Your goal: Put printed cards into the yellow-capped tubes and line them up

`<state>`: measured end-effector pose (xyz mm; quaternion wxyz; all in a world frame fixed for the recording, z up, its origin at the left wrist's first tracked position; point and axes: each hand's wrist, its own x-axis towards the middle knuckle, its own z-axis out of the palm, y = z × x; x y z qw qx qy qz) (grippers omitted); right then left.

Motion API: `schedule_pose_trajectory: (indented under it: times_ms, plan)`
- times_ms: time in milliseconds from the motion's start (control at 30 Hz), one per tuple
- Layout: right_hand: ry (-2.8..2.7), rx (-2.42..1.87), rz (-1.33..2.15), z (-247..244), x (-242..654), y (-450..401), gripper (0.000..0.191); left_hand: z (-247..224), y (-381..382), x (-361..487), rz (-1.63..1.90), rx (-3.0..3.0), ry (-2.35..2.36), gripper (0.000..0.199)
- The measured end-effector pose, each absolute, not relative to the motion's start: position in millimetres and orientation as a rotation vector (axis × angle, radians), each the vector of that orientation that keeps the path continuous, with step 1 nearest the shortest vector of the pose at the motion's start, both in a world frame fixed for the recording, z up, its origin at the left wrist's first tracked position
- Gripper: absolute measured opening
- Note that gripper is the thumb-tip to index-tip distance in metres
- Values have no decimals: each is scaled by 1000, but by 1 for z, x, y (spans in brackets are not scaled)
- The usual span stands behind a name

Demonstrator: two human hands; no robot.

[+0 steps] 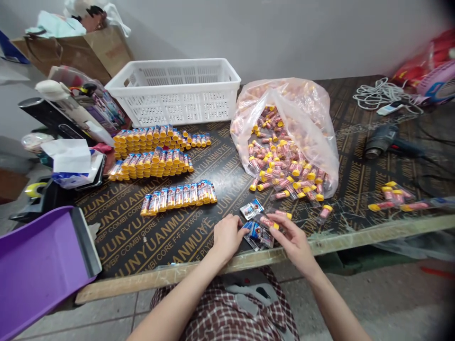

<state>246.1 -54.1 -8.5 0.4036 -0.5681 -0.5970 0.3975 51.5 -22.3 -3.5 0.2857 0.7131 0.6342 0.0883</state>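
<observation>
My right hand (296, 244) pinches a small clear tube (267, 222) with a yellow cap and pink contents. Close by on the left, my left hand (227, 237) has its fingers closed at the edge of a blue printed sleeve (253, 229); the fingertips are partly hidden. Under and around the fingers lies a small pile of flat printed sleeves (251, 209). Beyond my hands, a pink translucent bag (329, 137) spills many yellow-capped tubes (280, 166). To the left, a row of blue-sleeved tubes (179, 196) lies side by side.
Stacked sleeved tubes (152, 163) lie before a white plastic basket (174, 102). A heat gun (382, 140), a coiled white cable (378, 92) and loose tubes (394, 196) are at right. A purple dustpan (42, 265) sits at the left, by the wooden table edge (152, 282).
</observation>
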Motion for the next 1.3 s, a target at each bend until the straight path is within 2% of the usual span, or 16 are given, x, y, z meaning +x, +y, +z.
schedule_pose_trajectory:
  times_ms: [133, 333, 600, 867, 1300]
  plan:
    - [-1637, -1416, 1121, -4, 248, -63, 35, -2, -22, 55, 186, 1941, 1702, 19]
    - [-1838, -1301, 1288, 0, 252, -61, 31, -2, -19, 51, 150, 1921, 1675, 13]
    - [-1748, -1351, 1182, -3, 248, -62, 29, -5, -34, 37, 201, 1902, 1693, 16]
    - [-2112, -1045, 1231, 5, 234, -51, 23, -7, -31, 40, 234, 1826, 1730, 14]
    - [-2174, -1079, 1129, 11, 255, -51, 23, -7, -32, 37, 206, 1883, 1726, 15]
